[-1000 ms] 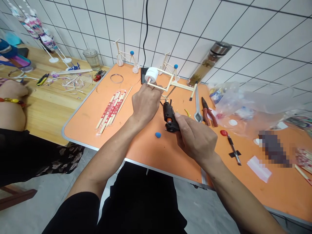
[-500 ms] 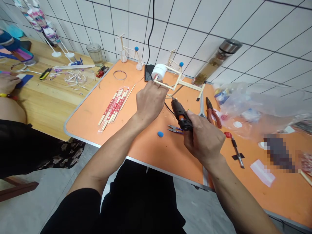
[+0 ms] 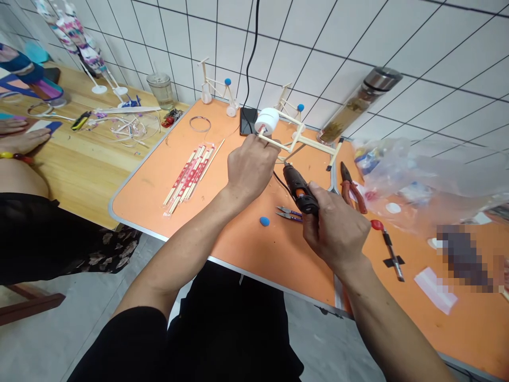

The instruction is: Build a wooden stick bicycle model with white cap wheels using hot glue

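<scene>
My left hand (image 3: 251,165) is closed on a frame of wooden sticks (image 3: 306,140) with a white cap wheel (image 3: 266,121) at its left end, held just above the orange table (image 3: 135,193). My right hand (image 3: 338,231) grips a black glue gun (image 3: 300,191), its nozzle pointing up-left at the sticks beside my left fingers. Small snips (image 3: 287,213) and a blue cap (image 3: 264,221) lie on the table between my hands.
Wrapped chopsticks (image 3: 191,176) lie at the left; red pliers (image 3: 352,188), a screwdriver (image 3: 389,244) and a clear plastic bag (image 3: 417,180) at the right. Two stick models (image 3: 217,90) and a bottle (image 3: 360,103) stand by the tiled wall. Another person's hands (image 3: 19,139) rest on the wooden table.
My right hand has turned the glue gun from lying sideways to nozzle-forward and brought it up to the stick frame. The left hand has kept hold of the frame.
</scene>
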Demonstrator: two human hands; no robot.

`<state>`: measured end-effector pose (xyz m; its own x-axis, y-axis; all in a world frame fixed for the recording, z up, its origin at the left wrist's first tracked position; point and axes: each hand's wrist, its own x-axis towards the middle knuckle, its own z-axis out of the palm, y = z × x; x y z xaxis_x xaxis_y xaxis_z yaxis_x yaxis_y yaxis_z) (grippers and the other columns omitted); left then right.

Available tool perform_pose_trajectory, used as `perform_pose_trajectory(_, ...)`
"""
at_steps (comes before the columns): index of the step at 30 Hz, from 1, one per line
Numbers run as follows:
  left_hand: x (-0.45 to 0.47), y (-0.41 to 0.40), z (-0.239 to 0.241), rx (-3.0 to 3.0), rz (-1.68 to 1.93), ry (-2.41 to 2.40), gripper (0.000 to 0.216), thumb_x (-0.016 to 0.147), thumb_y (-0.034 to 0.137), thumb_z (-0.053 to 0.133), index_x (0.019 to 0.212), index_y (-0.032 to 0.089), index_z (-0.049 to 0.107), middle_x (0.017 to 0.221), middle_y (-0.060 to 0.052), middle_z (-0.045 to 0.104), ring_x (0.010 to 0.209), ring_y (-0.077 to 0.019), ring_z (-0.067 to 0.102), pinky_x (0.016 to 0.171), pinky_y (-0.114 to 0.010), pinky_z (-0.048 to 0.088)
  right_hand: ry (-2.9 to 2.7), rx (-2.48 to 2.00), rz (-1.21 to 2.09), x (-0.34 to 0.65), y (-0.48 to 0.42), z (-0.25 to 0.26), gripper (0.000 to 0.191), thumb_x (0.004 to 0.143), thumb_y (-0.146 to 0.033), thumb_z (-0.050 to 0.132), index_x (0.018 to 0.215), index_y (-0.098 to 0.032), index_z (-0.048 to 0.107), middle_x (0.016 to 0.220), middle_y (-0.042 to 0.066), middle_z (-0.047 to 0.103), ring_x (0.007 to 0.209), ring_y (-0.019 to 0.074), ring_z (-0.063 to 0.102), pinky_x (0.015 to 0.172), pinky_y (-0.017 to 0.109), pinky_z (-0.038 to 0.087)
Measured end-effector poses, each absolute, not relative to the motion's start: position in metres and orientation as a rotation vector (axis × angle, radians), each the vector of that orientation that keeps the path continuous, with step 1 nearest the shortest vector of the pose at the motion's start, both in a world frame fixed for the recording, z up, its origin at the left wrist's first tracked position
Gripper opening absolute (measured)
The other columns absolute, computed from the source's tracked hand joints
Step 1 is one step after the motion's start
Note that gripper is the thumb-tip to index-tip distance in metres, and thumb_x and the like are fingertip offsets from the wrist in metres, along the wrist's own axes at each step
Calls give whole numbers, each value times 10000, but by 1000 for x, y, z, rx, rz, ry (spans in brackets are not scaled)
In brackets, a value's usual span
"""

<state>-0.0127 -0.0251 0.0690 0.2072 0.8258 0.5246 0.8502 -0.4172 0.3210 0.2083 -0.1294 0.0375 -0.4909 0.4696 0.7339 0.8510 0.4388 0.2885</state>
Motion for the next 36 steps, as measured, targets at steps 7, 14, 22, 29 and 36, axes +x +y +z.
perform_pose_trajectory(7, -12, -26, 69, -2408, -990, -1653, 311, 1184, 205, 532, 1167, 283, 833, 1308, -123, 847, 1251, -300, 717, 812, -372, 573, -2121, -1183, -840, 208, -129, 35, 574, 1044, -199, 662, 1616, -162, 623, 1223, 145, 880, 941, 276, 850, 713, 347, 558)
perform_pose_trajectory(14, -12, -28, 69, -2391, -971, -1616, 317, 1183, 170, 534, 1129, 262, 832, 1291, -123, 849, 1223, -284, 728, 778, -354, 532, -2118, -1080, -901, 201, -129, 44, 605, 1046, -124, 653, 1646, -134, 582, 1193, 137, 891, 921, 263, 859, 719, 335, 564)
perform_pose_trajectory(22, -12, -29, 69, -2401, -976, -1613, 321, 1176, 160, 539, 1168, 278, 837, 1268, -115, 853, 1195, -289, 736, 769, -372, 524, -2131, -1074, -959, 199, -129, 47, 567, 1049, -114, 643, 1613, -113, 593, 1163, 136, 888, 905, 256, 845, 704, 333, 536)
perform_pose_trajectory(29, -11, -31, 71, -2365, -892, -1575, 327, 1192, 174, 524, 1181, 253, 841, 1252, -112, 860, 1203, -287, 744, 764, -374, 539, -2147, -1046, -983, 198, -129, 50, 532, 1045, -94, 663, 1574, -62, 619, 1129, 149, 878, 861, 249, 812, 689, 340, 503)
perform_pose_trajectory(36, -12, -29, 68, -2378, -914, -1559, 346, 1184, 146, 514, 1238, 257, 837, 1257, -115, 859, 1198, -288, 747, 776, -378, 546, -2149, -1053, -980, 198, -129, 50, 513, 1058, -99, 647, 1569, -63, 625, 1126, 145, 877, 854, 248, 807, 677, 342, 503)
